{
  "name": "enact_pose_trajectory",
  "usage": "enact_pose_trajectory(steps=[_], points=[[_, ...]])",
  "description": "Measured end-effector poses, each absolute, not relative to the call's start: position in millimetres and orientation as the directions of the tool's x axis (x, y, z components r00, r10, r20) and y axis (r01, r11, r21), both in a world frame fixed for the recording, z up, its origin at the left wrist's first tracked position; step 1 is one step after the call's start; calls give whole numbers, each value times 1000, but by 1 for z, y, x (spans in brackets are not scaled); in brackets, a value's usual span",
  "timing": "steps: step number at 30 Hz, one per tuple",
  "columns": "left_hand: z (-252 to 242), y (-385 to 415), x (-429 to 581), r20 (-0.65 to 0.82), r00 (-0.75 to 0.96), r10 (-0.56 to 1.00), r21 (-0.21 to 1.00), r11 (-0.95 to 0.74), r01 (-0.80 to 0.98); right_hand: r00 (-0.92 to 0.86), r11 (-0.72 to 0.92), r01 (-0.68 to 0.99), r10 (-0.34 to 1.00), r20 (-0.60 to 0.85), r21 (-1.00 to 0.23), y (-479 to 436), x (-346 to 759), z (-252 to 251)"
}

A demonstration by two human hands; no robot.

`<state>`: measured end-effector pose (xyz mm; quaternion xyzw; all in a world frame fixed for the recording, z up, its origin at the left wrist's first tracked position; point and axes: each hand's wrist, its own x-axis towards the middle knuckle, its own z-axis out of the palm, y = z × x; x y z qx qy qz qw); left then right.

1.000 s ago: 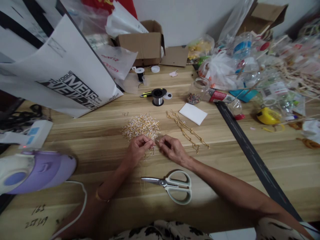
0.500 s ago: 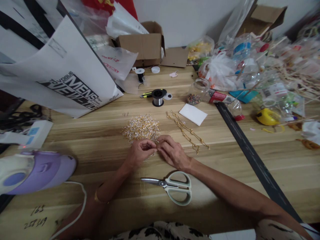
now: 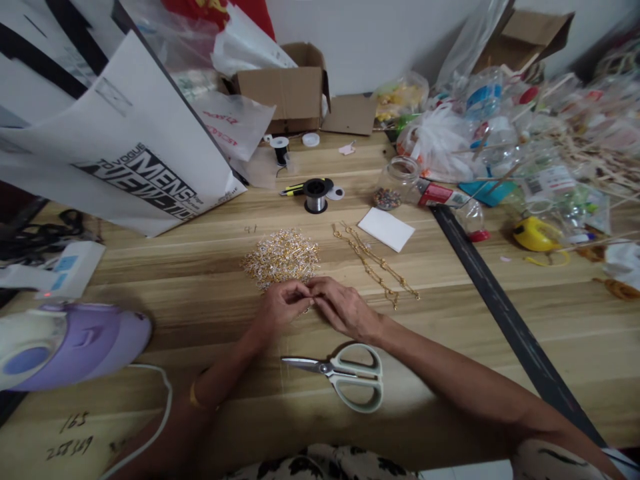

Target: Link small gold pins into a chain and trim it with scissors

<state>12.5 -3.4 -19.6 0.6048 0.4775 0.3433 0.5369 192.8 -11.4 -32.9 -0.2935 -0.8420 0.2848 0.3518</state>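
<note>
My left hand (image 3: 281,305) and my right hand (image 3: 346,308) meet at the fingertips, just in front of a loose pile of small gold and silver links (image 3: 281,257). Both are closed in a pinch. What they hold is too small and too covered to name; a tiny bit of metal shows under the left fingertips. Scissors with pale green handles (image 3: 357,377) lie on the table nearer me, blades pointing left. Two gold bead chains (image 3: 375,263) are stretched out beyond my right hand.
A spool of silver wire (image 3: 315,196) stands past the pile, near a folded white paper (image 3: 387,229) and a jar of beads (image 3: 393,190). At left are a white paper bag (image 3: 115,120) and a purple-and-white appliance (image 3: 100,340). Plastic bottles (image 3: 543,177) crowd the right.
My right fingers have drawn in slightly over the left fingertips and lie lower. Less of the small chain piece below my left fingers shows now. The scissors and pile are unmoved.
</note>
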Motion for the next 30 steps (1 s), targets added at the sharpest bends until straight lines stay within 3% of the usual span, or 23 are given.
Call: enact_pose_trajectory(steps=[12, 20, 30], points=[[-20, -3, 13, -97, 263, 960, 976, 41, 212, -459, 571, 249, 781, 424, -782, -10, 190, -34], [-21, -2, 13, -59, 249, 967, 976, 4, 215, -401, 453, 252, 853, 333, -855, -11, 189, -30], [-22, -3, 13, -82, 267, 960, 982, 32, 187, -379, 435, 239, 865, 329, -868, -10, 189, -29]])
